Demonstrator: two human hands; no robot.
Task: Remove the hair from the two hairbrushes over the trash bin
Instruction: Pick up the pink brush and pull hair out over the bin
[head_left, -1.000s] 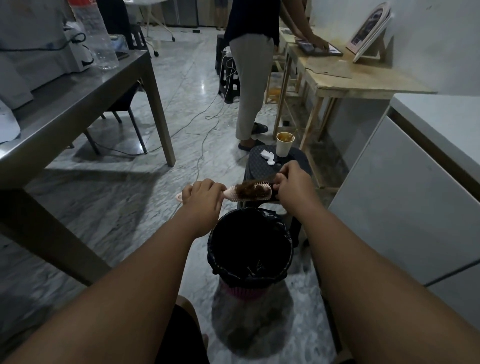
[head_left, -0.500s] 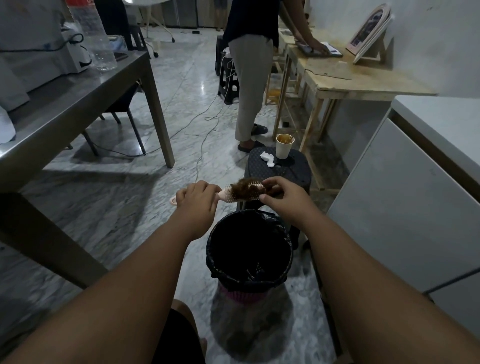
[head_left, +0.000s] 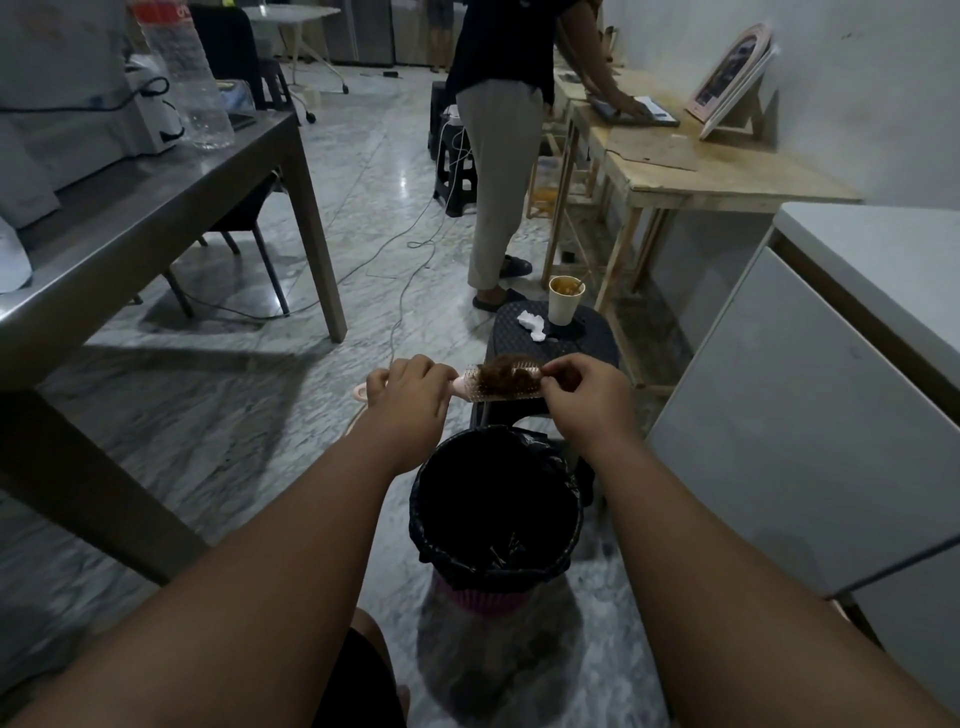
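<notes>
Marble floor (head_left: 218, 415), trash bin (head_left: 496, 525) below, left hand (head_left: 410, 400) gripping hairbrush (head_left: 501, 384), right hand (head_left: 587, 400) apparently pinching its hair (head_left: 506, 371)

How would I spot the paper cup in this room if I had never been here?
Find the wooden table by the right wall, then look down to the low black stool in front of it, just beyond the trash bin. The paper cup stands upright on that stool beside a crumpled white tissue; it is the only cup, pale, with brownish contents.
</notes>
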